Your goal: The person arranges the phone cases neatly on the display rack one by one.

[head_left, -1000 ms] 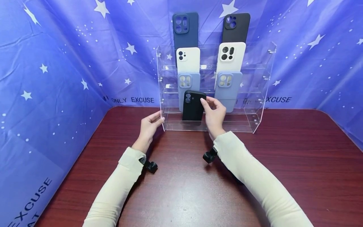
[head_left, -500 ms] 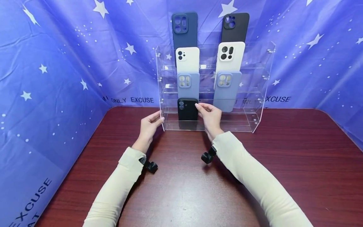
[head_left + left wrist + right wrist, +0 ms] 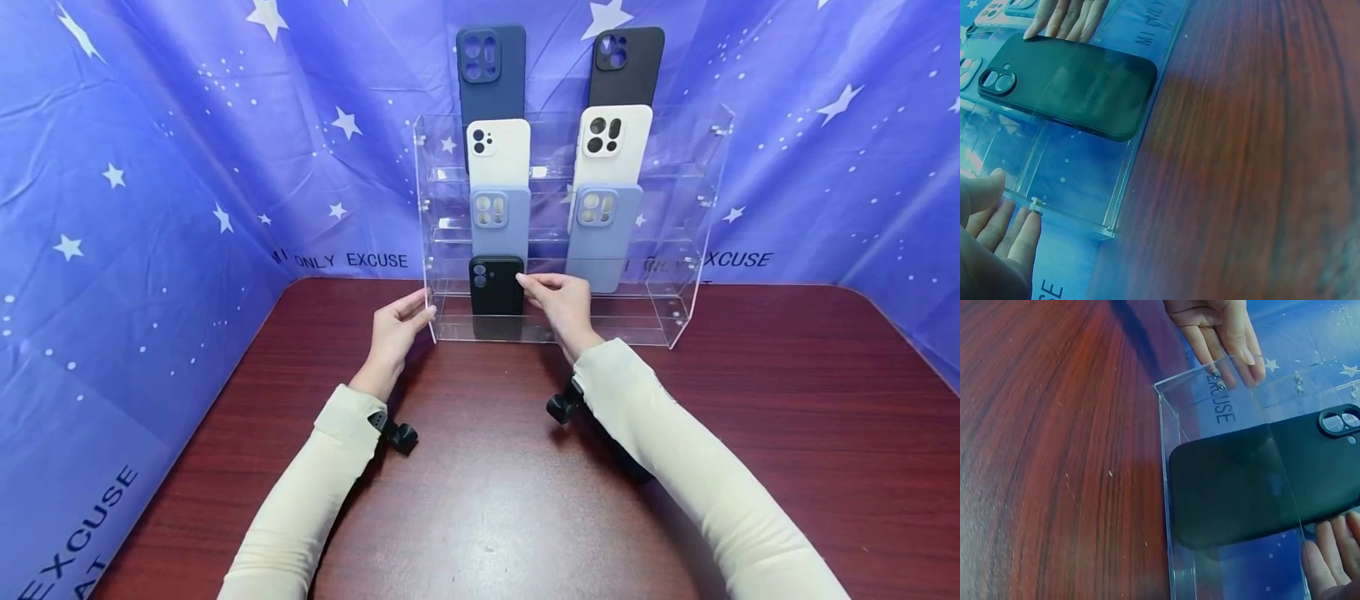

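Note:
A black phone case (image 3: 495,293) stands upright in the lowest front tier of a clear acrylic display rack (image 3: 622,331), below a light blue case on the left. With thumb and fingertips, my right hand (image 3: 564,307) pinches the case's right edge. My left hand (image 3: 392,340) grips the rack's left side panel, the thumb on one face and fingers on the other. Seen in the left wrist view, the black case (image 3: 1079,84) sits behind the clear front lip. Its lower end (image 3: 1210,494) reaches the rack's bottom in the right wrist view.
Higher tiers hold a dark blue case (image 3: 491,100), a white case (image 3: 508,167), a light blue case (image 3: 500,237), a black case (image 3: 633,79), another white case (image 3: 626,162) and another light blue case (image 3: 606,254). The rack stands on a reddish wooden table (image 3: 480,450) before a starry blue curtain (image 3: 360,192).
My right hand has moved down and left, lowering the black case into the bottom tier; over the last half second it stays there. The left hand keeps its place on the rack.

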A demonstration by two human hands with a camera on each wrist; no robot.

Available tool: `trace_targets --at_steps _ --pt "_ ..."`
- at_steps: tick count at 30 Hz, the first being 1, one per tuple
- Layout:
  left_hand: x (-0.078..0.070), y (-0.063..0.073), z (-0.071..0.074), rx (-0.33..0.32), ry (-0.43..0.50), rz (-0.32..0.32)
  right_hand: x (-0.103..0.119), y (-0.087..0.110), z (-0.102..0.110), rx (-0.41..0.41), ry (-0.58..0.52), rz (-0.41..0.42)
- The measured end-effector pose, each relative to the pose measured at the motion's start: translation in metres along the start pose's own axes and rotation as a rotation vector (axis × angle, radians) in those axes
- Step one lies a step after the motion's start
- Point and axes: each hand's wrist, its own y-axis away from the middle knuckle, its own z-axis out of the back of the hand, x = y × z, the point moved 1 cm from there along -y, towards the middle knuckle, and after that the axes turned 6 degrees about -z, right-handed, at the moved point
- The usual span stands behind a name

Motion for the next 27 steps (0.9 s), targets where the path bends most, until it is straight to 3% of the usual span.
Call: trace_targets --at_steps 9,14,20,27 --pt "0.0 0.0 -0.001 0.001 0.006 0.006 0.002 0.004 0.014 0.052 0.069 0.03" --pt "0.001 0.001 -0.002 0.012 0.02 0.016 0.002 0.011 0.038 0.081 0.283 0.134" --pt "0.0 0.0 -0.001 0.0 0.032 -0.001 0.0 0.028 0.077 0.234 0.518 0.219" --pt "0.0 0.0 0.0 0.006 0.019 0.005 -0.014 0.049 0.117 0.385 0.679 0.25"
